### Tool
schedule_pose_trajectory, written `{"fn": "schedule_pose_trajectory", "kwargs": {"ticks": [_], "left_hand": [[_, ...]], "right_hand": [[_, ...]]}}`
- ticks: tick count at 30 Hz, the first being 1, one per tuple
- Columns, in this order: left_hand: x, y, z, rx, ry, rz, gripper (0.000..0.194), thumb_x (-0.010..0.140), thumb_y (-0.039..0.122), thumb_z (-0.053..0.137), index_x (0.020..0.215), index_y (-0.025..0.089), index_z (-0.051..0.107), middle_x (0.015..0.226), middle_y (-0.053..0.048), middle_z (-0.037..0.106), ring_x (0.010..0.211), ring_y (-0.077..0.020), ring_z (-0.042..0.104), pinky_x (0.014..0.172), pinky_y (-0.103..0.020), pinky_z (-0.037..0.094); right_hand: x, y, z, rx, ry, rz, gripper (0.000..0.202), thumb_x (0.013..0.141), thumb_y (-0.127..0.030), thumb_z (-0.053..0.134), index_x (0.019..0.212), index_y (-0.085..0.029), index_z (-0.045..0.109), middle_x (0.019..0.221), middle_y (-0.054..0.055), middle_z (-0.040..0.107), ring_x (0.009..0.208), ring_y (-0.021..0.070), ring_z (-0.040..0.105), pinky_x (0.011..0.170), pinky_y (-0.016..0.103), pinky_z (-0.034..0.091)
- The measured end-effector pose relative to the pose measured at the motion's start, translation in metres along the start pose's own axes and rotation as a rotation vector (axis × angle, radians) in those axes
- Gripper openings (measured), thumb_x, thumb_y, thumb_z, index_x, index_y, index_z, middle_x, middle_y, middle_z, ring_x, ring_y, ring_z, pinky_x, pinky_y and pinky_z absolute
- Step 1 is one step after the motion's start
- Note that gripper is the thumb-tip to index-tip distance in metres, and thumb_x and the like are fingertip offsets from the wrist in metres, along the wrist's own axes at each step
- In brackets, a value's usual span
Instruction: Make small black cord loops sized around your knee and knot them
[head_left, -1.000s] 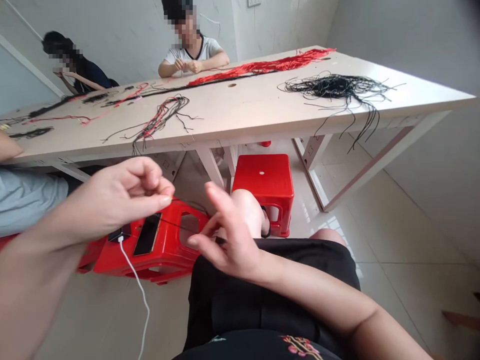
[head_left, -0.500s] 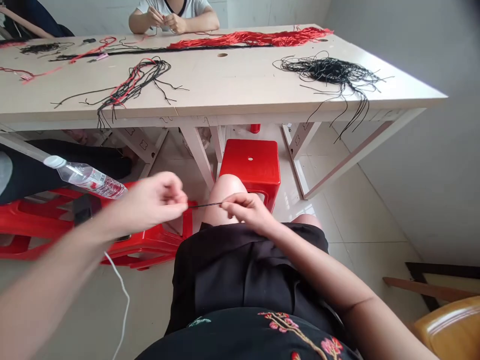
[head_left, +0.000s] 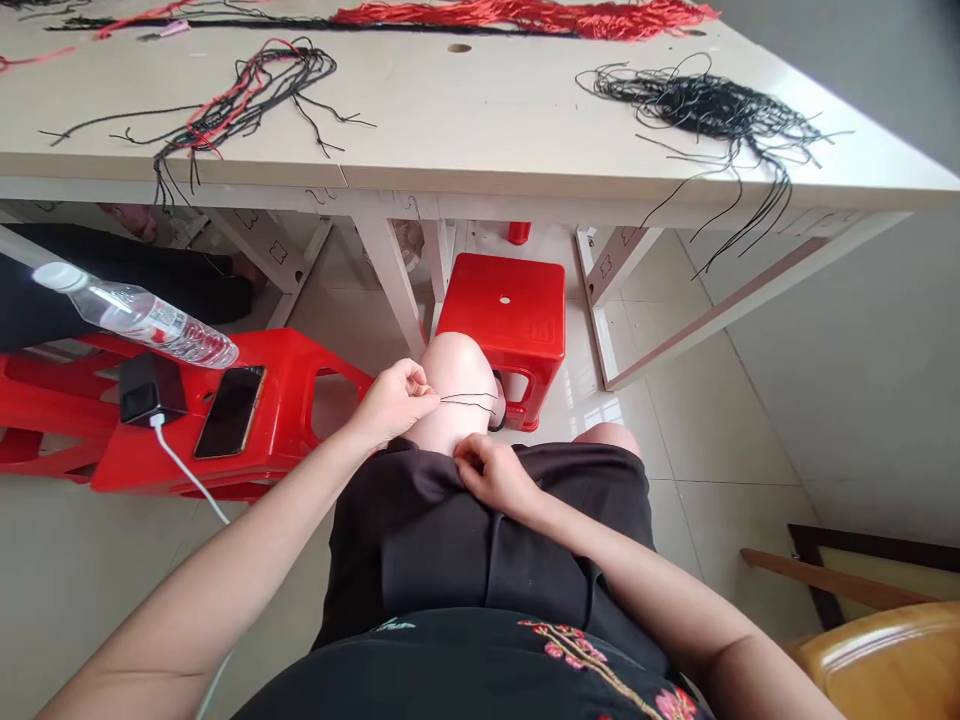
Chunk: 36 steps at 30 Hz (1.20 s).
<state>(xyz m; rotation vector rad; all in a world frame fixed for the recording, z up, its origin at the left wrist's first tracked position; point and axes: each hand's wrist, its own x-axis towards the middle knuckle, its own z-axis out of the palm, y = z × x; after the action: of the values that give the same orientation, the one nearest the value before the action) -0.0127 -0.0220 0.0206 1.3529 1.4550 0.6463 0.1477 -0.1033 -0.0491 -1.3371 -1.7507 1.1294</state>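
My left hand (head_left: 399,402) is above my bare knee, thumb and fingers pinched on a thin black cord (head_left: 469,398). Two strands of the cord stick out to the right, across the knee. Lower and to the right, my right hand (head_left: 496,476) rests on my lap with its fingers curled closed at the hem of the black skirt (head_left: 442,530). The cloth bunches beside those fingertips. The two hands are apart, and no cord shows between them.
On the table (head_left: 465,120) lie a black-and-red cord bundle (head_left: 247,100), a tangled black bundle (head_left: 705,105) overhanging the edge, and red cords (head_left: 525,15). A red stool (head_left: 502,305) stands ahead. Left, another stool (head_left: 277,350) bears a bottle (head_left: 150,320), a phone (head_left: 229,410) and a black charger (head_left: 150,388).
The cord was stretched between both hands; my right hand has let go of it and moved down to the skirt. My left hand has shifted right with the cord. The view has tipped downward.
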Motion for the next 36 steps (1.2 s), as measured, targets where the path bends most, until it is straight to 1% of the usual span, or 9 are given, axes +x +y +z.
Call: {"fn": "schedule_pose_trajectory", "kwargs": {"ticks": [2,4,8,13,19,25,27,30,36], "left_hand": [[-0.002,-0.002,0.003,-0.016,0.013,-0.015,0.027,0.058,0.017,0.066,0.07,0.021,0.042,0.058,0.006,0.053,0.053,-0.0084,0.045,0.052,-0.021,0.032],[-0.002,-0.005,0.005,-0.02,0.038,-0.019,0.027,0.058,0.019,0.067,0.07,0.021,0.042,0.06,0.006,0.055,0.053,-0.009,0.047,0.052,-0.021,0.034],[0.001,-0.008,0.006,-0.024,0.065,-0.015,0.028,0.057,0.02,0.068,0.071,0.022,0.044,0.059,0.005,0.056,0.052,-0.0099,0.048,0.052,-0.022,0.034],[0.003,-0.011,0.004,-0.022,0.079,-0.045,0.027,0.057,0.021,0.068,0.071,0.022,0.044,0.058,0.006,0.055,0.051,-0.0096,0.047,0.051,-0.022,0.033],[0.0,-0.012,0.005,-0.031,0.079,-0.055,0.028,0.055,0.018,0.067,0.07,0.022,0.043,0.058,0.006,0.054,0.049,-0.0089,0.045,0.049,-0.021,0.03],[-0.002,-0.012,0.004,-0.046,0.096,-0.057,0.028,0.054,0.017,0.067,0.069,0.022,0.044,0.057,0.006,0.053,0.048,-0.0091,0.044,0.047,-0.021,0.03],[-0.004,-0.012,0.004,-0.041,0.09,-0.064,0.028,0.055,0.017,0.066,0.07,0.022,0.043,0.056,0.007,0.053,0.048,-0.0087,0.043,0.047,-0.021,0.029],[-0.006,-0.012,0.005,-0.035,0.083,-0.06,0.028,0.056,0.018,0.066,0.07,0.022,0.042,0.056,0.007,0.052,0.048,-0.0082,0.043,0.048,-0.021,0.03],[-0.001,-0.012,0.008,0.036,0.153,-0.005,0.024,0.057,0.021,0.065,0.071,0.021,0.044,0.056,0.006,0.052,0.05,-0.0097,0.046,0.051,-0.022,0.034]], "right_hand": [[-0.006,-0.004,0.007,-0.052,-0.024,-0.023,0.009,0.079,-0.018,0.052,0.082,-0.019,0.061,0.074,0.003,0.063,0.066,0.0148,0.058,0.064,0.027,0.049],[-0.003,-0.002,0.009,-0.153,0.11,-0.088,0.023,0.081,-0.024,0.054,0.102,-0.017,0.061,0.099,0.011,0.065,0.093,0.0218,0.061,0.082,0.036,0.051],[0.012,0.008,0.017,-0.338,0.199,-0.228,0.064,0.088,-0.033,0.048,0.144,-0.01,0.027,0.149,0.021,0.028,0.144,0.0295,0.013,0.113,0.054,0.024],[0.012,0.013,0.027,-0.49,0.263,-0.173,0.067,0.088,-0.043,0.051,0.14,-0.005,0.035,0.152,0.025,0.019,0.144,0.0375,0.001,0.112,0.06,0.017],[0.01,0.006,0.02,-0.441,0.368,-0.11,0.041,0.089,-0.042,0.05,0.118,-0.015,0.058,0.126,0.018,0.05,0.118,0.0298,0.044,0.1,0.049,0.038],[0.008,0.008,0.019,-0.392,0.359,-0.082,0.033,0.087,-0.043,0.054,0.102,-0.015,0.06,0.103,0.015,0.059,0.098,0.0262,0.052,0.087,0.044,0.046],[0.008,0.005,0.022,-0.441,0.399,-0.085,0.039,0.087,-0.041,0.053,0.115,-0.013,0.055,0.12,0.019,0.054,0.115,0.0302,0.047,0.097,0.049,0.04],[0.014,-0.004,0.029,-0.491,0.36,-0.124,0.058,0.089,-0.028,0.043,0.14,-0.004,0.03,0.149,0.025,0.026,0.143,0.0322,0.014,0.112,0.054,0.021],[0.037,-0.008,0.042,-0.462,0.214,-0.014,0.084,0.085,-0.044,0.044,0.148,-0.003,0.007,0.155,0.024,0.002,0.145,0.0339,-0.008,0.111,0.063,0.007]]}}
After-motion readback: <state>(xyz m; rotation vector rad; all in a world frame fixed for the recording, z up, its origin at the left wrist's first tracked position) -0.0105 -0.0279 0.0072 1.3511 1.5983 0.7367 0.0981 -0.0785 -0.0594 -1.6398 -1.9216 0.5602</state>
